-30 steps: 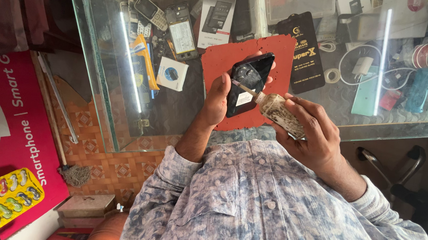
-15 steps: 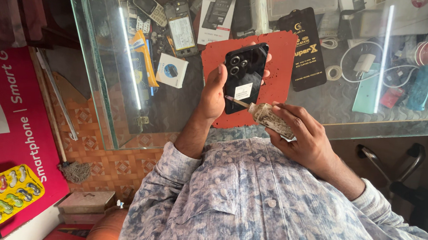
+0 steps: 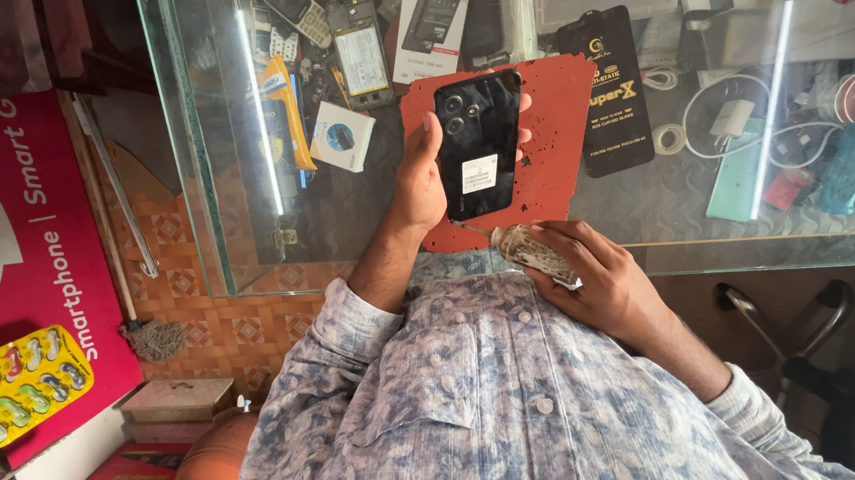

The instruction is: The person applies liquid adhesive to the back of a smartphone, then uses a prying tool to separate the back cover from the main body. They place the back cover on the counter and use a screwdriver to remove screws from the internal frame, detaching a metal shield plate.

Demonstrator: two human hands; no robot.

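My left hand (image 3: 420, 174) holds a black smartphone (image 3: 474, 143) upright, its back facing me, with camera lenses at the top and a white sticker in the middle. It hovers over a red work mat (image 3: 556, 129) lying on the glass counter (image 3: 213, 155). My right hand (image 3: 600, 282) grips a small clear bottle (image 3: 532, 252) with a thin needle tip. The tip points left, toward the phone's lower edge, and sits just below it.
Inside and on the glass counter lie old phones (image 3: 361, 50), a small white box (image 3: 342, 136), a black flat package (image 3: 610, 92), a white charger with cable (image 3: 729, 119) and coloured cases. A red banner (image 3: 17, 231) and a yellow tray (image 3: 11, 386) are at the left, and a chair (image 3: 793, 316) at the right.
The phone has turned from tilted to upright in my left hand. My right hand with the bottle has dropped from the phone's back to below its bottom edge.
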